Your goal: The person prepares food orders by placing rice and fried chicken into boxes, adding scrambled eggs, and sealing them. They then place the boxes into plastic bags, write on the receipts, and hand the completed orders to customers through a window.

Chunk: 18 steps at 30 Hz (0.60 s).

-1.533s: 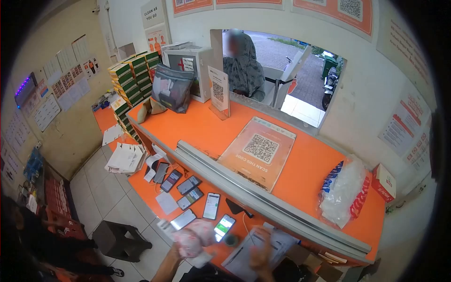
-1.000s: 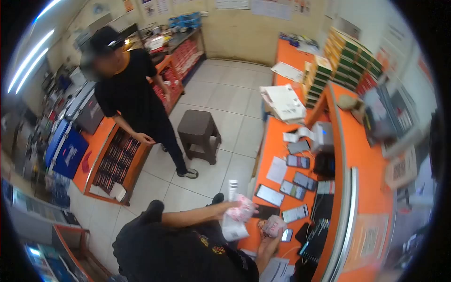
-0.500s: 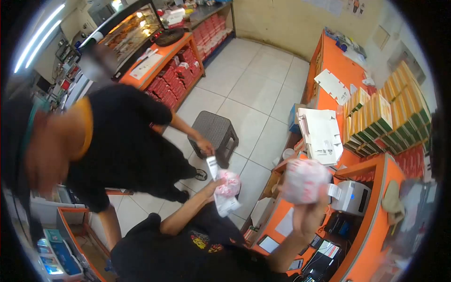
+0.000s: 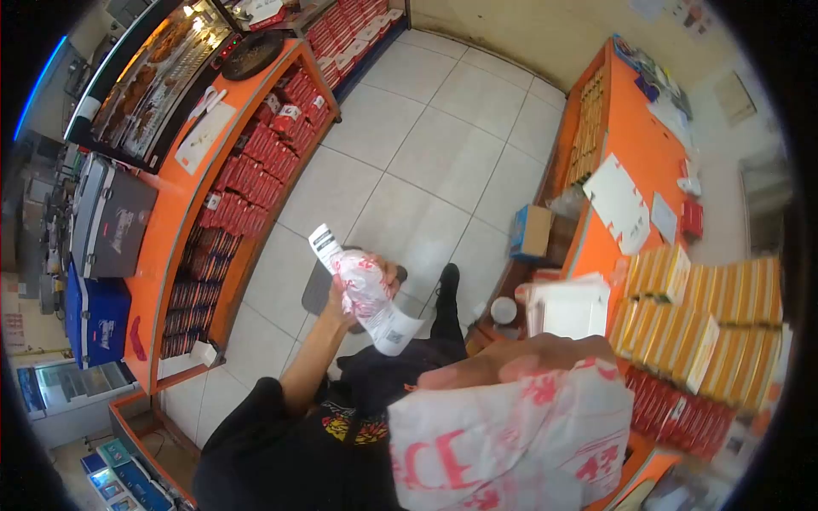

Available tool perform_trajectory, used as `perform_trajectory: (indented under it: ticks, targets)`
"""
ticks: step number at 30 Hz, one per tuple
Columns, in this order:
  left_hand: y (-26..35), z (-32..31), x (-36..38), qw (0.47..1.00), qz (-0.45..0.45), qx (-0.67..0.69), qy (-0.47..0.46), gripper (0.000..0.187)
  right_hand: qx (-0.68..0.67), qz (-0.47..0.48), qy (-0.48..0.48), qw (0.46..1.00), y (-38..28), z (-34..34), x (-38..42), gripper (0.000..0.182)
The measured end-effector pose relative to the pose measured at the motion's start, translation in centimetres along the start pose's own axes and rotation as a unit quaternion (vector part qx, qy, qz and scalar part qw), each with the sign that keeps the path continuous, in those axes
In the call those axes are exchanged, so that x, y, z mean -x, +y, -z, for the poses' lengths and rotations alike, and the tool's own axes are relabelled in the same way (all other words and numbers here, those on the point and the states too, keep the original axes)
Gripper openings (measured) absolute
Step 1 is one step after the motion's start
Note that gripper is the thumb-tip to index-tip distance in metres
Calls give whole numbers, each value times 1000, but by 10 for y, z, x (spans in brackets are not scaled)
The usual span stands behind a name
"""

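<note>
My left hand is closed around a small white plastic bag with red print, bunched up, over the dark stool. A printed receipt slip sticks up from this bag. A white paper end with a square code hangs below it. Close to the camera, my right hand grips a larger-looking white plastic bag with red print. Fingers lie over its top edge, and large red letters show on its side. What either bag contains is hidden.
A grey stool stands behind my left hand. On the left runs an orange counter with red boxes below and a heated food display. Stacked yellow boxes and white cartons are at right.
The other person who was at left, with a hand at the receipt, is out of view. My right hand's bag has come closer to the camera. The view has turned, showing more left counter.
</note>
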<state>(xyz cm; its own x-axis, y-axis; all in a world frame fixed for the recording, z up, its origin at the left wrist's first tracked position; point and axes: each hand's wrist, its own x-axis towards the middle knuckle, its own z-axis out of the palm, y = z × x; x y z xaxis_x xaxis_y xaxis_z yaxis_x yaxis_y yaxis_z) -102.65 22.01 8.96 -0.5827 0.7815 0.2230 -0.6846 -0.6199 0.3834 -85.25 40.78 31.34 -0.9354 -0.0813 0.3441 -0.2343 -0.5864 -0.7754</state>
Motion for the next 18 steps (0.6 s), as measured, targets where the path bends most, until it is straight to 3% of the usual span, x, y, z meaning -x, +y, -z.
perform_trajectory:
  ticks: [3,6,7,8,11,12,14,18]
  targets:
    - [27,45,-50,997,-4,-12,81,73,-20,-13,-73,997,-20,68,-100,57]
    - [56,86,-93,982,-84,3,168,74,-37,-42,-126,991,-25,137,-216,56]
    - [67,93,-100,970,-110,-23,218,74,-73,-69,-192,976,-22,160,-259,55]
    - [80,100,-111,952,-140,-50,266,74,-110,-96,-262,954,-16,183,-306,54]
    - [129,116,-156,936,-237,-4,261,74,-236,-160,-458,842,17,235,-436,51]
    - [147,126,-171,928,-253,-6,273,74,-250,-169,-467,831,23,237,-475,51]
    - [183,153,-202,908,-281,-37,308,71,-212,-92,-371,899,33,238,-544,55]
    - [269,223,-284,879,-296,-34,373,68,-161,-126,-272,940,70,278,-653,76]
